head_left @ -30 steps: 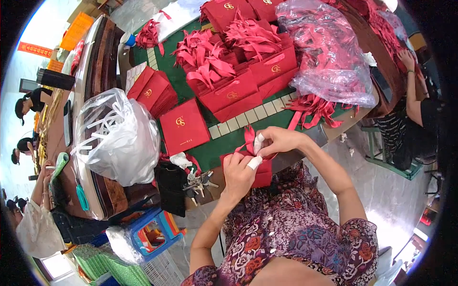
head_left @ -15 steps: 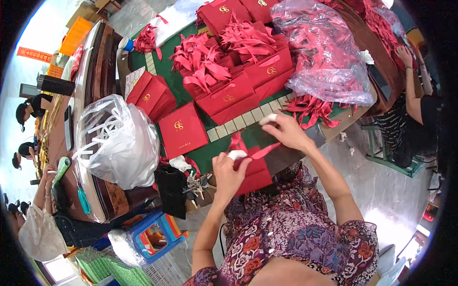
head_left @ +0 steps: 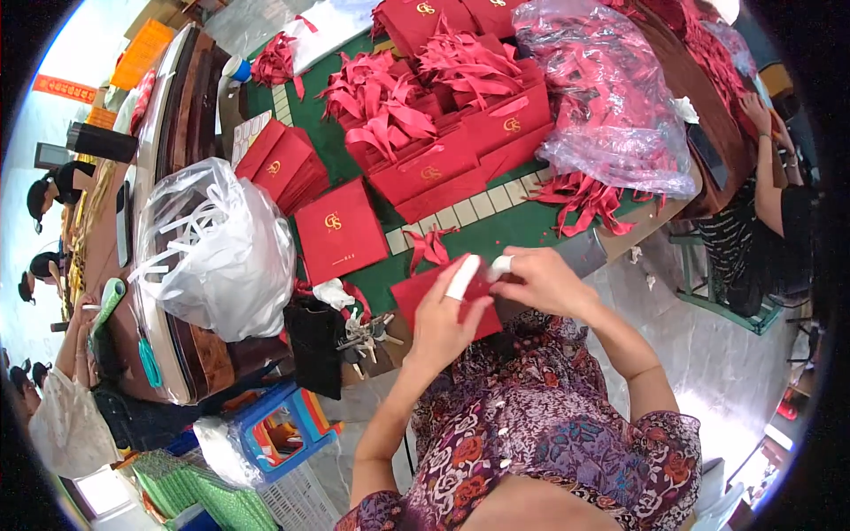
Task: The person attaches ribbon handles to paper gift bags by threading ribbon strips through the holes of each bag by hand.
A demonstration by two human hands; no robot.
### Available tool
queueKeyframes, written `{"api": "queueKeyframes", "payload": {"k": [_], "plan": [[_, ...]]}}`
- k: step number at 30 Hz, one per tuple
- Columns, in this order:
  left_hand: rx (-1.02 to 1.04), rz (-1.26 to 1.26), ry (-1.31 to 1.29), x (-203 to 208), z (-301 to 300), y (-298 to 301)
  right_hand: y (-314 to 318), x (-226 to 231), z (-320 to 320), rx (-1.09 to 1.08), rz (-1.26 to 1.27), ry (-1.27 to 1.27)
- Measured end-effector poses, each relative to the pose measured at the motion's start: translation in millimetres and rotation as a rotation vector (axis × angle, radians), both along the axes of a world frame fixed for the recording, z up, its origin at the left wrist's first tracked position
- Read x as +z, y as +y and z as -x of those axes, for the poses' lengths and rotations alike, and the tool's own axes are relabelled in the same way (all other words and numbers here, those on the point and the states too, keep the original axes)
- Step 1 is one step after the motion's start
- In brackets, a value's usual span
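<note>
A small red paper bag [head_left: 413, 292] lies tilted at the table's near edge, above my lap. My left hand [head_left: 444, 329] holds the bag from above, one white-wrapped finger stretched along it and the thumb on its near side. My right hand [head_left: 551, 281] is at the bag's right edge, thumb and forefinger pinched together, a white wrap on one fingertip. What sits in that pinch is too small to make out. Just beyond the bag lies a looped red ribbon [head_left: 430, 248].
Stacked red bags [head_left: 425, 181] topped with ribbons stand ahead. A clear bag of red ribbons [head_left: 611, 106] sits right, a plastic bag of white strips [head_left: 221, 265] left. Flat red bags [head_left: 341, 232], keys [head_left: 367, 341] and a black pouch [head_left: 314, 350] lie nearby. Another person's hand [head_left: 755, 113] works far right.
My right hand has moved down and inward to the bag's edge. The ribbon that stretched between my hands now lies beyond the bag, and my left hand has shifted slightly right.
</note>
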State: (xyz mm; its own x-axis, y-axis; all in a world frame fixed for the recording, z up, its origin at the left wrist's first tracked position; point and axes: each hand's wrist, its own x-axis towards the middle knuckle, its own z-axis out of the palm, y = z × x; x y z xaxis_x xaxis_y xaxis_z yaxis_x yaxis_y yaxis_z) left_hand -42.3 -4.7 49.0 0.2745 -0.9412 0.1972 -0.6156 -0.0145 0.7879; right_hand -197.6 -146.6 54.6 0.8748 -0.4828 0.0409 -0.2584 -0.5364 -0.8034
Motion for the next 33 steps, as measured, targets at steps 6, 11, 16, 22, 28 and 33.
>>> {"api": "queueKeyframes", "payload": {"k": [6, 11, 16, 22, 28, 33], "plan": [[0.025, -0.212, 0.275, -2, -20, 5, 0, 12, -14, 0.072, -0.234, 0.066], [0.114, -0.187, 0.228, -19, -43, 25, 0, 3, -3, 0.025, -0.242, 0.051], [0.244, -0.07, -0.052, -5, -23, 25, 20, -3, -21, -0.054, -0.174, -0.004], [0.112, -0.195, 0.626, -18, -23, 27, 32, 3, -42, -0.006, -0.329, -0.124], [0.057, -0.274, 1.127, -30, -29, 38, 28, 2, -29, -0.034, -0.594, -0.146], [-0.073, -0.219, 1.433, -47, -8, 37, 36, -12, -25, 0.126, -0.318, -0.289]]}}
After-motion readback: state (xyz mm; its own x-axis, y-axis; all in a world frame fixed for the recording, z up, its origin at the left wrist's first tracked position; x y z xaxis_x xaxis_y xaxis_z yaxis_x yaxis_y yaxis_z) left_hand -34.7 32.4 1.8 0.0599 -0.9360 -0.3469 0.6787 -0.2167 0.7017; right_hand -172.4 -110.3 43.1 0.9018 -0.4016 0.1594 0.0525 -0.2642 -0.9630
